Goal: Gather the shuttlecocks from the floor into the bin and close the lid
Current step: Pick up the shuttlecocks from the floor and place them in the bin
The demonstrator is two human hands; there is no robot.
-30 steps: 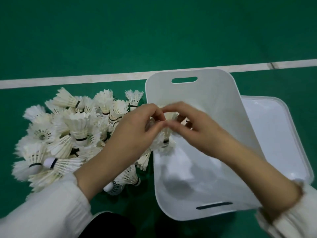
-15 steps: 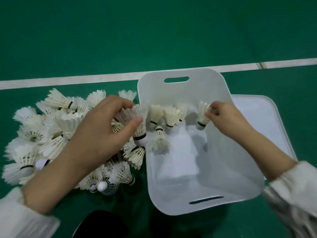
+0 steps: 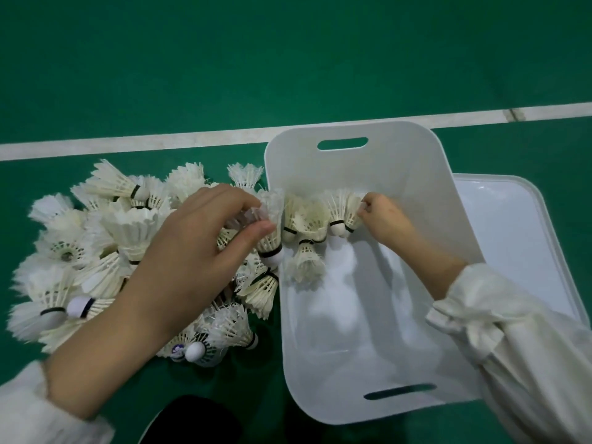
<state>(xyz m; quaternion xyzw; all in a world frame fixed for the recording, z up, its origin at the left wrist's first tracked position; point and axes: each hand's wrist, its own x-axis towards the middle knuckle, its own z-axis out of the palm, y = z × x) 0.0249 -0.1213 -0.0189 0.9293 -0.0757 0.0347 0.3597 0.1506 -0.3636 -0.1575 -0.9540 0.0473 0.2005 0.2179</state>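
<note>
Nearest the camera, two white sleeves (image 3: 525,331) frame the view, with a dark shape (image 3: 192,421) low between them; the surface beneath everything is green court floor (image 3: 288,59), smooth and matte. The white bin (image 3: 416,174) stands open on it, its near wall showing a slot handle, its far wall another; its bottom is bare where it can be seen. The lid (image 3: 512,219) lies flat on the floor, just beside the bin on the right. Left of the bin a heap of shuttlecocks (image 3: 105,238) rests on the floor, touching the bin's left wall. The left hand (image 3: 185,267) reaches over the heap, thumb and fingers pinched on the feathers of one shuttlecock at the bin's left rim; the right hand (image 3: 384,219) is inside the bin, fingers closed narrowly on the feathers of another. Between the hands a cluster of shuttlecocks (image 3: 307,225) hangs above the bin's inside. Beyond, a white court line (image 3: 128,144) crosses the floor behind the bin; past it only green floor.
</note>
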